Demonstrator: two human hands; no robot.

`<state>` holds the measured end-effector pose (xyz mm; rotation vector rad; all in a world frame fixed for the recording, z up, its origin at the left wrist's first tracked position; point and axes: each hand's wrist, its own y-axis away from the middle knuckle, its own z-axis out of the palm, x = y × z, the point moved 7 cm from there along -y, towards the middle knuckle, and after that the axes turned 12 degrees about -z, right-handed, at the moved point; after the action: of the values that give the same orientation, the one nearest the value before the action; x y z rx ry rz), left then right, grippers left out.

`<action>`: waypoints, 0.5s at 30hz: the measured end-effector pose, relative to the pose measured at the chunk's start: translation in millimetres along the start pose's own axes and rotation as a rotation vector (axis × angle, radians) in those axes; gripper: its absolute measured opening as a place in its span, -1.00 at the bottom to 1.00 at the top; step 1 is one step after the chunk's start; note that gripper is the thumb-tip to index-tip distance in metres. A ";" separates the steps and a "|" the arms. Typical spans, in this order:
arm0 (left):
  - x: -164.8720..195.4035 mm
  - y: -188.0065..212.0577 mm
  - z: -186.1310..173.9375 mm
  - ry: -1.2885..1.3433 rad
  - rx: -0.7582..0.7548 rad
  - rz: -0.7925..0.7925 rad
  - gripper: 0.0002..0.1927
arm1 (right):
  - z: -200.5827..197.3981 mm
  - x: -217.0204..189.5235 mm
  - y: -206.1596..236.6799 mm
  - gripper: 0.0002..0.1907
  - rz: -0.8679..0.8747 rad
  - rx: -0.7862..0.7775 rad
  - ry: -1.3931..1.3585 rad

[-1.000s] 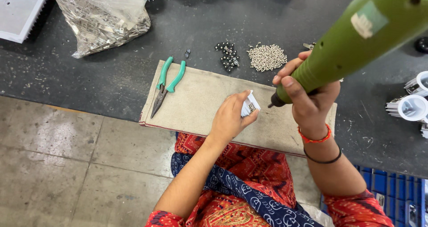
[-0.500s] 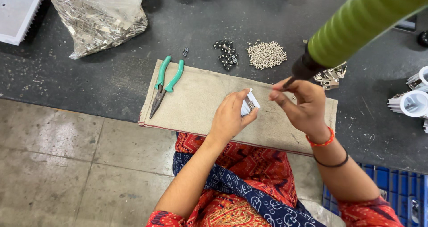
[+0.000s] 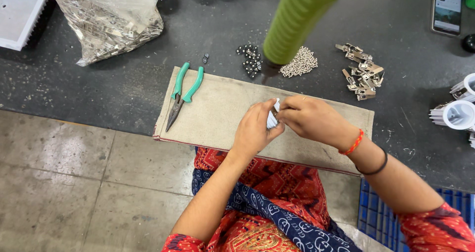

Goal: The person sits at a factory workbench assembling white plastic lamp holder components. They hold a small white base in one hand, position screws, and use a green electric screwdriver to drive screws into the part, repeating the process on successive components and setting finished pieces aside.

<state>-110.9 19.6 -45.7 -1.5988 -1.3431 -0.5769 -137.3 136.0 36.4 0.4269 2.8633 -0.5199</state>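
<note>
Far to the left of the fingers a white flat tray sits at the table edge, and next to it a clear plastic bag stuffed with small metal parts, unlabelled as far as shows. Nearer, green-handled pliers lie on a beige cloth mat. The left hand pinches a small white part over the mat, and the right hand closes its fingers on the same piece from the other side (something is probably being fitted into it, though the joint is hidden). The step looks like seating a tiny piece by hand; the next move calls for a steady pinch. Above the fingers hangs a green ribbed tool, with dark beads and pale screws behind. Right of the fingers lie metal clips, a phone, white round housings
</note>
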 end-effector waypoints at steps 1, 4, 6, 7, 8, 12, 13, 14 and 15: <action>0.5 0.3 0.1 -0.002 0.003 0.006 -0.37 | 1.2 0.9 0.3 -0.89 0.006 -0.010 0.007; 1.3 -0.2 -0.6 -0.001 0.007 0.018 -0.36 | 5.8 3.4 -0.3 -0.89 0.019 -0.033 0.006; 1.6 -0.2 -1.0 0.008 0.000 0.017 -0.36 | 9.0 4.9 0.0 -0.89 0.036 -0.046 -0.011; 2.3 -0.2 -1.3 0.007 0.005 0.021 -0.36 | 10.0 5.7 0.8 -0.89 0.046 -0.053 -0.018; 2.8 -0.1 -1.7 0.006 0.010 0.024 -0.36 | 9.4 6.2 1.2 -0.89 0.047 -0.030 -0.046; 2.7 -0.5 -1.4 -0.007 0.009 0.017 -0.38 | 9.2 13.7 4.1 -0.87 0.113 0.034 -0.190; 2.7 -0.5 -1.4 -0.008 0.010 0.016 -0.38 | 10.0 16.6 5.0 -0.87 0.144 0.041 -0.234; 2.6 -0.6 -1.5 -0.010 0.012 0.015 -0.38 | 11.1 18.8 5.5 -0.87 0.167 0.036 -0.252; 2.7 -0.8 -1.3 -0.011 0.013 0.015 -0.39 | 11.9 21.0 6.4 -0.88 0.191 0.032 -0.269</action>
<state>-110.6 19.7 -42.6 -1.6027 -1.3395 -0.5499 -153.3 142.4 18.3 0.5815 2.5291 -0.5426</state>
